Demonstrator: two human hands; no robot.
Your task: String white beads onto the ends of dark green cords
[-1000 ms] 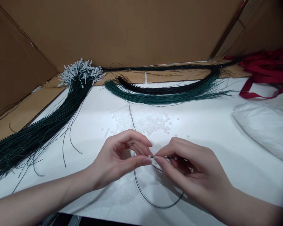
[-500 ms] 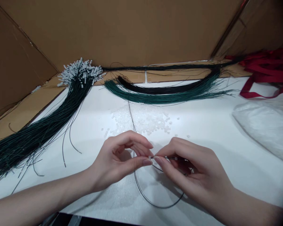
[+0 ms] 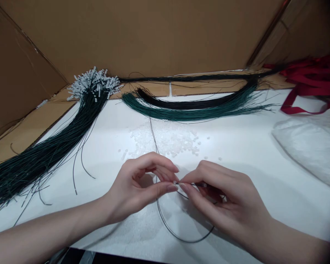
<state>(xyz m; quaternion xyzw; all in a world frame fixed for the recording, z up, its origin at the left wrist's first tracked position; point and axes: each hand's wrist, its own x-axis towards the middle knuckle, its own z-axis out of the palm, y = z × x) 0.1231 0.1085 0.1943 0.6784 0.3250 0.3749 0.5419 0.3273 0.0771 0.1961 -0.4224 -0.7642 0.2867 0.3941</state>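
My left hand (image 3: 145,183) pinches a tiny whitish bead (image 3: 175,183) between thumb and fingertips, at the end of a dark wire. Close beside it, my right hand (image 3: 222,194) grips the thin dark wire (image 3: 194,241) between thumb and forefinger. Another small pale bead (image 3: 204,185) shows on the wire by my right fingers. From the hands the wire loops down over the white table and back up behind my left hand. Loose clear-white beads (image 3: 165,139) lie scattered just beyond my hands.
A thick bundle of dark green wires (image 3: 79,124), tipped with white beads (image 3: 95,84), lies at left. Behind the beads curve green wires (image 3: 181,114) and black wires (image 3: 187,105). Red ribbon (image 3: 294,101) and a clear plastic bag (image 3: 313,146) are at right. Cardboard walls (image 3: 154,36) enclose the back.
Both hands stay almost in place. The fingertips and the wire between them shift only very slightly.
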